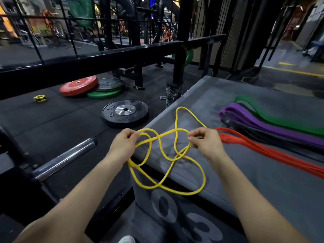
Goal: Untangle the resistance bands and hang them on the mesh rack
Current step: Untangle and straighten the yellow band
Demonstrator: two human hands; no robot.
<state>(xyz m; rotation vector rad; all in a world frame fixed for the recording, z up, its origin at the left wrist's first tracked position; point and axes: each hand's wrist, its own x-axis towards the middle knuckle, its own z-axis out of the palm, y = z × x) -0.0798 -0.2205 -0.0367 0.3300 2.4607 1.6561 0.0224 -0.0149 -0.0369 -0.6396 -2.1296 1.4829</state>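
Both hands — left hand (124, 142) and right hand (204, 141) — pinch the yellow band (166, 155), spreading its crossings apart so loops show.

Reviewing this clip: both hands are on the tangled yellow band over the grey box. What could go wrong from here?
1. The left hand and right hand pinch the thin yellow resistance band at opposite sides; pulling apart could tighten its crossed loops rather than free them.
2. Its lower loops hang over the edge of the grey padded box and might catch there.
3. The flat orange band lies close beside the right hand and could get dragged in.
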